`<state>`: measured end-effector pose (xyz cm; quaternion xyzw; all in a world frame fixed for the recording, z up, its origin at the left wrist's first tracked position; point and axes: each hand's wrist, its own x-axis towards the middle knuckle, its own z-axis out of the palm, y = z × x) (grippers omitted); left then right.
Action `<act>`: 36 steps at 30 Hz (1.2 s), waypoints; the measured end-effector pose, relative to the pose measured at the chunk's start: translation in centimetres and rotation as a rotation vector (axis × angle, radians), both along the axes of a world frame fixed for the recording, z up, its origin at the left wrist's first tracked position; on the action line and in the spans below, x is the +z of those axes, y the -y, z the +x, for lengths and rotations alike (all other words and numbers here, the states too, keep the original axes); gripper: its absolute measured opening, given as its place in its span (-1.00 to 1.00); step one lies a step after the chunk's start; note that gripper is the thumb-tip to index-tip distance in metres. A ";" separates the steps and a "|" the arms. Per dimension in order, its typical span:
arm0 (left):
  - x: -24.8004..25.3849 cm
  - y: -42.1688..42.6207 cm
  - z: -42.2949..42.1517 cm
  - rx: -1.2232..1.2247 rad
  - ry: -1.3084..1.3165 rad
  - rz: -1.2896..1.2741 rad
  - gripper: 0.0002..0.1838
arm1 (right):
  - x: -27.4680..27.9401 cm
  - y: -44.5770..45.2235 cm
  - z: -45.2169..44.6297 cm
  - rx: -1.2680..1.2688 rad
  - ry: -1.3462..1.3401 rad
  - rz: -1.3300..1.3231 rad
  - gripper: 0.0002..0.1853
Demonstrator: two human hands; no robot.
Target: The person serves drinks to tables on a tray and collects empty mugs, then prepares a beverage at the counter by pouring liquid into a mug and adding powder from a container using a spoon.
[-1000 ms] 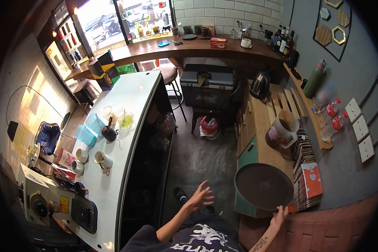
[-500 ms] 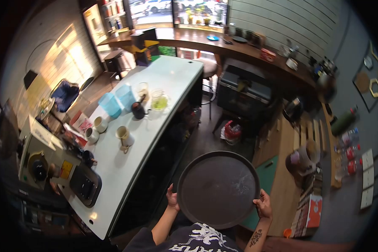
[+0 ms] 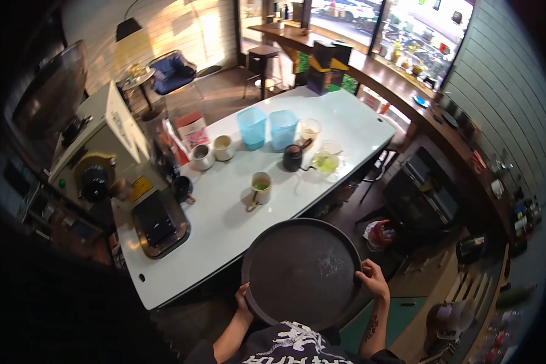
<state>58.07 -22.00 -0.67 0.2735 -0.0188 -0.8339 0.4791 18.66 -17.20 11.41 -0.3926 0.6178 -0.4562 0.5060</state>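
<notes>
A large round dark-brown serving tray [image 3: 291,273] is held level in front of my body, with pale scuffs on its right half. My left hand [image 3: 242,300] grips its left rim, fingers partly hidden by the tray. On the right rim, my right hand [image 3: 373,279] is closed with the thumb on top. Beyond the tray lies the white counter [image 3: 218,242]. A mug with green liquid [image 3: 261,187] stands on it, behind the tray. Farther back are a black gooseneck kettle [image 3: 292,159] and a glass vessel with green liquid [image 3: 326,161].
Two light-blue containers [image 3: 252,128] and two pale cups [image 3: 202,157] stand on the counter. A rectangular dark tray [image 3: 161,223] lies at its left end beside a beige machine [image 3: 97,145]. Wooden cabinetry [image 3: 437,267] runs along the right, and a dark box [image 3: 421,194] stands beyond the tray.
My view has turned left, so the counter now lies straight ahead. The round tray has come round with me toward the counter's edge, still in both hands.
</notes>
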 end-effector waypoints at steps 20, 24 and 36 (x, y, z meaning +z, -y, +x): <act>-0.1 -5.4 3.7 0.739 0.095 -0.126 -0.30 | -3.9 31.5 15.0 0.327 -0.363 -0.382 -0.14; 0.4 -5.2 1.6 0.852 0.191 -0.136 -0.31 | -2.3 34.6 16.4 0.437 -0.348 -0.542 -0.12; 2.6 -7.1 -4.9 1.378 0.128 -0.036 -0.42 | -0.1 36.4 17.0 0.533 -0.230 -0.623 -0.29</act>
